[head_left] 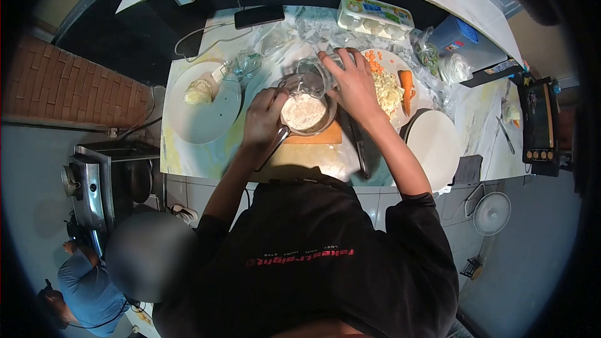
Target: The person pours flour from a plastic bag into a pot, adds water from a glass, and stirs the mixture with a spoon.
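In the head view, my right hand [355, 86] is wrapped round a clear glass [317, 80], tilted over a saucepan [332, 122]. Pale flour-like powder [303, 112] lies in the pan. My left hand [263, 119] is closed at the pan's left rim, fingertips close to the glass; the exact grip is partly hidden. The pan's handle points down and left, below my left hand. Under the pan is a wooden board [316, 139]. A dark-handled knife [360, 153] lies to its right.
At left stands a white plate [188, 122] with a pale lump [199, 91]. A right-hand plate holds a carrot [407, 91], diced carrot [377, 64] and chopped pale pieces [388, 97]. Behind are an egg carton [375, 15] and phone [259, 17]. Another person [94, 285] is at lower left.
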A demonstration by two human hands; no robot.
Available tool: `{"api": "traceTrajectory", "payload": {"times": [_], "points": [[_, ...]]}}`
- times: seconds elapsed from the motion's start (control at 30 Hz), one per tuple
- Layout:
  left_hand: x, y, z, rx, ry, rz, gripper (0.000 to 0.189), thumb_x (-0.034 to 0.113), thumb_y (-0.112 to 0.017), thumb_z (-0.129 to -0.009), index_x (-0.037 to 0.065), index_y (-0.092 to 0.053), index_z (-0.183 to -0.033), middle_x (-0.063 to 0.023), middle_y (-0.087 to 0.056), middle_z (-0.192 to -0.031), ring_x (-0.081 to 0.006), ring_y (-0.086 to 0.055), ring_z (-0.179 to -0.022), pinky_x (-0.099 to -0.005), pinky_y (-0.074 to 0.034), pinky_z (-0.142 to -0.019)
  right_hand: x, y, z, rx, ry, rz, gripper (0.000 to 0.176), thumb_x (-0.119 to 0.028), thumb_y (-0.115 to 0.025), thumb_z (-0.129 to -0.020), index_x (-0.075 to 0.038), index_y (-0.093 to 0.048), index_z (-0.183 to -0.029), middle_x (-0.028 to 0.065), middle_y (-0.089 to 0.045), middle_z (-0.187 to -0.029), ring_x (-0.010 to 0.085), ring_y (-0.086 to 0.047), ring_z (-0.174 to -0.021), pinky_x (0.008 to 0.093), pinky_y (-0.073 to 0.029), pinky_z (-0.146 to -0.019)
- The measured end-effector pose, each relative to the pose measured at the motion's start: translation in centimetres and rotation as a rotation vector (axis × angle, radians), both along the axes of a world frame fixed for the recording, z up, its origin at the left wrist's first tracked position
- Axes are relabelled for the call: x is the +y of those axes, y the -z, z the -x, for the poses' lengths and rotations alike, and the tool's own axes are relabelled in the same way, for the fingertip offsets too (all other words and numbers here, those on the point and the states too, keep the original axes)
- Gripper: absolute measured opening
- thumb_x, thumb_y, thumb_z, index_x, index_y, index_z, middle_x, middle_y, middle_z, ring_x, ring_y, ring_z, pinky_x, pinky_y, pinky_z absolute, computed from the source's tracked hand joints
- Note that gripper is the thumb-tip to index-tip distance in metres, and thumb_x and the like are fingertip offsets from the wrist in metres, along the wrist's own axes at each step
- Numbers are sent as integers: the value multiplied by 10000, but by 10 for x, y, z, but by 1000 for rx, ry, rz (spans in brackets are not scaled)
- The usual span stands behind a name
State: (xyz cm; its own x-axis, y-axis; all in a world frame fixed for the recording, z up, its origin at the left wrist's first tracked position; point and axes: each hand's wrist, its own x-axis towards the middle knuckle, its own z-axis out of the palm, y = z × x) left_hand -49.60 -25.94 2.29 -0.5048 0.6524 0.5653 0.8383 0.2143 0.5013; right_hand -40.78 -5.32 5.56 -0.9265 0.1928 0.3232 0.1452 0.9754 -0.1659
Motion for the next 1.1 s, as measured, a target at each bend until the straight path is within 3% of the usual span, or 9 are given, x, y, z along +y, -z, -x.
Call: {"api": "traceTrajectory", "payload": {"times": [0.33, 0.5, 0.8, 0.9, 1.0, 1.1], "points": [[-14, 7, 6, -117, 32, 11, 92, -48, -588, -890, 4, -581, -966, -150, -633, -955, -342, -639, -874, -401, -520, -755, -3, 2, 7, 15, 3, -15, 733, -146, -798, -688, -227, -483, -1345, 126, -513, -1251, 404, -491, -1177, 518, -417, -1024], [4, 23, 9, -237, -19, -144, 81, -27, -561, -931, -1, -570, -1006, -158, -638, -951, -322, -649, -884, -372, -521, -770, 0, 2, 1, 12, 20, 4, 739, -143, -799, -686, -211, -482, -1350, 135, -508, -1263, 402, -492, -1182, 512, -425, -1016], [5, 26, 13, -368, -112, -138, 62, 23, -557, -964, -2, -528, -1013, -148, -669, -920, -269, -683, -858, -353, -525, -808, 20, 11, -25, 90, 89, 386, 845, -129, -835, -599, -110, -464, -1358, 164, -529, -1230, 404, -504, -1153, 465, -452, -985], [-3, 28, 16, -450, -120, -190, 74, 33, -556, -975, 1, -508, -1021, -144, -672, -914, -217, -678, -874, -347, -530, -826, 29, 14, -34, 170, 70, 486, 850, -141, -846, -615, -48, -445, -1360, 169, -564, -1213, 358, -540, -1158, 430, -458, -987], [-11, 30, 16, -608, -114, -251, 74, 40, -553, -983, 6, -497, -1018, -125, -670, -946, -172, -659, -922, -325, -518, -859, 38, 12, -52, 263, 194, 852, 809, -211, -862, -676, -10, -451, -1342, 155, -605, -1214, 268, -589, -1150, 364, -455, -984], [-15, 46, 17, -727, -86, -347, 70, 50, -551, -990, 6, -501, -1014, -96, -662, -976, -143, -635, -951, -300, -495, -880, 63, 12, -81, 365, 296, 864, 739, -174, -849, -706, -38, -452, -1313, 107, -586, -1164, 211, -570, -1097, 351, -458, -952]]}}
